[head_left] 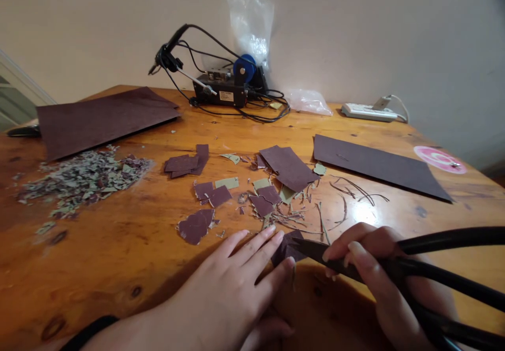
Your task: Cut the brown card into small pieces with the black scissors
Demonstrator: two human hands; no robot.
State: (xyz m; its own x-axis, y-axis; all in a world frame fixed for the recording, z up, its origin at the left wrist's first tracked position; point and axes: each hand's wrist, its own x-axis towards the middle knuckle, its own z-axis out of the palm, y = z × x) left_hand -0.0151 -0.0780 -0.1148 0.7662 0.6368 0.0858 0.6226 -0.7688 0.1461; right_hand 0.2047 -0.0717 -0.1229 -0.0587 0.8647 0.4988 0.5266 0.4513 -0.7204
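Note:
My left hand [240,272] lies palm down with fingers stretched out, its fingertips pressing the edge of a small dark maroon scrap [290,247] that looks like sandpaper. In my right hand [371,261] is a pair of black-handled scissors [315,248], gripped around the blades near the pivot. The blades look closed, and their tip rests on or just over that scrap, close to my left fingertips. The big handle loops run out of view at the right. Just beyond my left hand lie more maroon pieces [196,226], some showing a tan back [226,182].
Shredded bits [94,180] form a heap at left, near a large maroon sheet [106,119]. Another sheet [379,167] lies at right beside thin strips [355,189]. Behind stand a black device [221,96] with cables, a plastic bag [250,24] and a power strip [366,112].

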